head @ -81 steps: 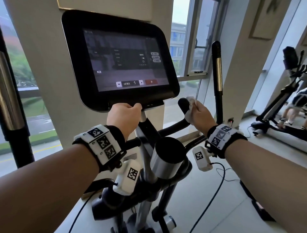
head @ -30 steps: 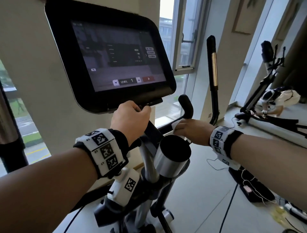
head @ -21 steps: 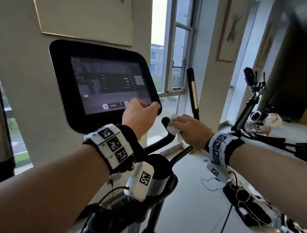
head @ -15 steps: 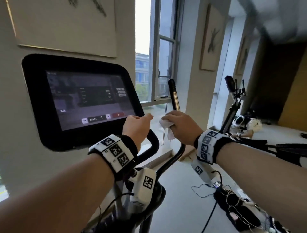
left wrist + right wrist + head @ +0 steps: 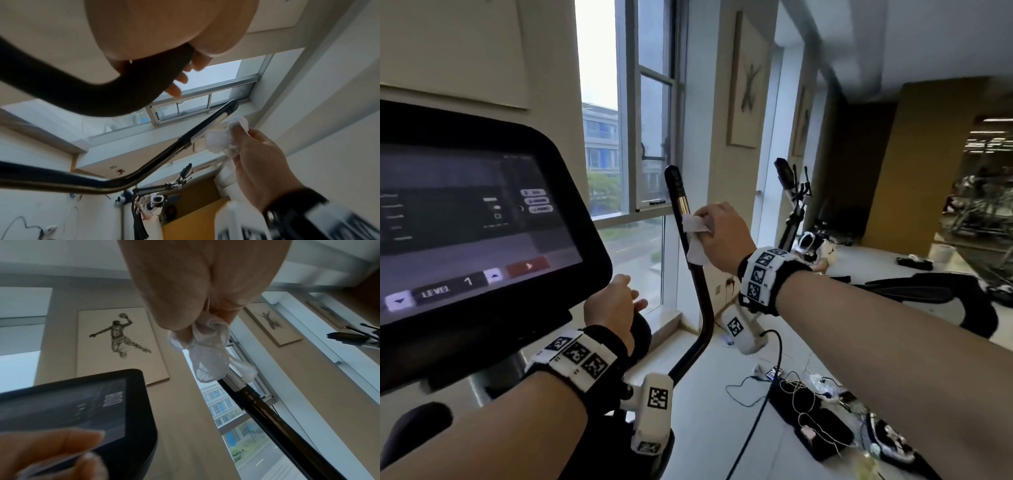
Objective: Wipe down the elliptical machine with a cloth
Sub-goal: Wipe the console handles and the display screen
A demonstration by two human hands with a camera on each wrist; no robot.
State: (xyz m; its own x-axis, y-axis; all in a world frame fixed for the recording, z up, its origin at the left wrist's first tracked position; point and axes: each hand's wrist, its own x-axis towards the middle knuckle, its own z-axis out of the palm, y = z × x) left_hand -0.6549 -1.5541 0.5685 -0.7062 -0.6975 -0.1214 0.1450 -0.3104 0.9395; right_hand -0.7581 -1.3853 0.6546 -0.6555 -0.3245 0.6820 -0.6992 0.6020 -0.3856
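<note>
The right hand (image 5: 726, 236) pinches a crumpled white cloth (image 5: 695, 240) against the upright handlebar (image 5: 681, 219) of the elliptical machine, just below its black top grip, at 12 o'clock. The left hand (image 5: 613, 308) rests on the short curved handle (image 5: 115, 91), fingers extended and relaxed. The screen (image 5: 465, 226) sits at 9 o'clock.

The console (image 5: 465, 240) is cut off at the head view's left edge; its small menu text blurs unreadably.
</note>
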